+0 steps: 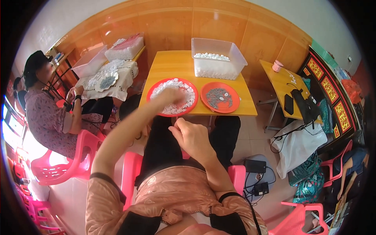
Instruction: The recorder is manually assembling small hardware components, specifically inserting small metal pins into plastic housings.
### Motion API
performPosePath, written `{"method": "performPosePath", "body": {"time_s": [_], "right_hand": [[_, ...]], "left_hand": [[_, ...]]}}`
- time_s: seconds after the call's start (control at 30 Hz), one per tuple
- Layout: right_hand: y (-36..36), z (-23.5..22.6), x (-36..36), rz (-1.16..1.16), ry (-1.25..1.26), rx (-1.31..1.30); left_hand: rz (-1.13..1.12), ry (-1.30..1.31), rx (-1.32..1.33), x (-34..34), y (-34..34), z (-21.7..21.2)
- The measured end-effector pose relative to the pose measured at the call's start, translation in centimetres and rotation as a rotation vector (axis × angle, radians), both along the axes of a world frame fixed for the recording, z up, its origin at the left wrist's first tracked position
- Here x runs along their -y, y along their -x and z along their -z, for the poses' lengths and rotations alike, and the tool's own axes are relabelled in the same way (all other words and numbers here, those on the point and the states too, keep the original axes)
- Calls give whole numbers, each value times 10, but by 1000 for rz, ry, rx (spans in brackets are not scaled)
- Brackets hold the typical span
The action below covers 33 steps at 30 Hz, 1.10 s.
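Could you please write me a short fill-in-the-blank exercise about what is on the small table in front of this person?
1. The person's left hand reaches over the round red plate heaped with small ____ pieces.
2. The round orange plate beside it holds small ____ pieces.
3. The clear plastic tub stands at the ____ edge of the yellow wooden table.
4. The right hand is held ____ the table's near edge.

Missing words: white; grey; far; below

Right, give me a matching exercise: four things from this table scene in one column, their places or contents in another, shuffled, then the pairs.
1. left hand
2. right hand
3. right red plate
4. clear plastic tub

A. holds small grey pieces
B. at the table's far edge, white pieces inside
C. over the left red plate of white pieces
D. curled above the lap, near the table's edge

Pairs: 1-C, 2-D, 3-A, 4-B
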State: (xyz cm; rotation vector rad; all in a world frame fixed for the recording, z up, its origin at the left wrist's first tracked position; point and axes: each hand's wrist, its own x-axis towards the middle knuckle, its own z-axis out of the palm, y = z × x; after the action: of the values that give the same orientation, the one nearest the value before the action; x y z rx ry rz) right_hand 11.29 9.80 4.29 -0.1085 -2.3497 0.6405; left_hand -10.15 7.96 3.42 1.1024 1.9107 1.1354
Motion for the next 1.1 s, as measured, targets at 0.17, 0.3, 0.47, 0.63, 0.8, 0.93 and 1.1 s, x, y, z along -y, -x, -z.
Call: {"method": "performPosePath", "body": {"time_s": [0.17, 0.3, 0.47, 0.63, 0.8, 0.93, 1.1], "right_hand": [[-9, -10, 8, -138, 144, -55], [-1, -5, 9, -128, 126, -69], [10, 12, 9, -131, -1, 47], [10, 15, 15, -149, -22, 101], [11, 18, 15, -164, -34, 102], [12, 18, 12, -156, -30, 92], [14, 18, 13, -166, -24, 106]], "left_hand": [[-178, -598, 366, -63, -12, -99], [-166, -525, 182, -55, -18, -52], [-177, -242, -280, -19, 4, 51], [-319, -116, -529, -15, 28, 80], [-180, -46, -944, -22, 32, 88], [-80, 92, -990, -26, 28, 77], [-95, 104, -967, -33, 31, 77]]}}
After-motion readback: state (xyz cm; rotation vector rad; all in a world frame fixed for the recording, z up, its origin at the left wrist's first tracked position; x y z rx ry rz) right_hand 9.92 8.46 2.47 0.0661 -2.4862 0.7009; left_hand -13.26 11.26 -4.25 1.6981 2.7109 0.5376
